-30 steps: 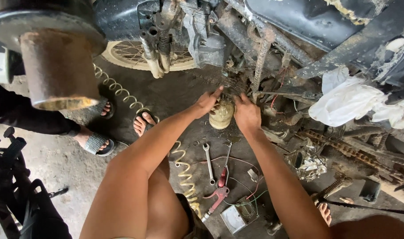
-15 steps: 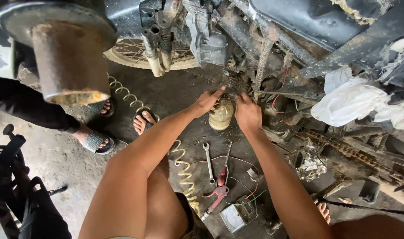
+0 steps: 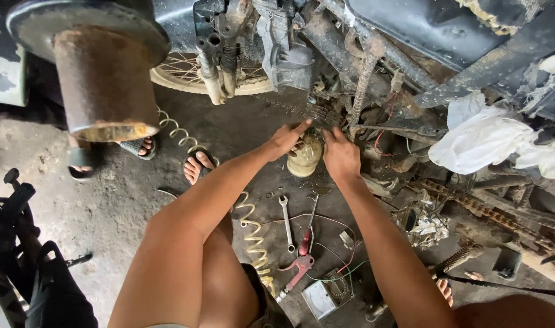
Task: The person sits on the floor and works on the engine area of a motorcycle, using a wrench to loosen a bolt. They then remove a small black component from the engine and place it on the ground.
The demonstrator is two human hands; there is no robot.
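My left hand (image 3: 285,140) and my right hand (image 3: 340,155) both grip a dirty cream-coloured round part (image 3: 305,157) hanging under the motorcycle engine (image 3: 326,79). The left hand's fingers reach up to the top of the part, where it meets the greasy engine underside. The right hand's fingers press on its upper right side. Both forearms stretch forward from the bottom of the view.
On the oily floor lie a wrench (image 3: 286,222), a red-handled screwdriver (image 3: 308,231), a red air gun (image 3: 296,272) with a cream coiled hose (image 3: 253,234), and loose wires (image 3: 335,255). A rusty exhaust pipe (image 3: 104,82) hangs at upper left. Another person's sandalled feet (image 3: 195,164) stand nearby. A white rag (image 3: 496,140) and a rusty chain (image 3: 472,200) sit at the right.
The camera has shifted slightly, so the exhaust pipe sits further right in view. Both hands stay on the cream part with little visible movement.
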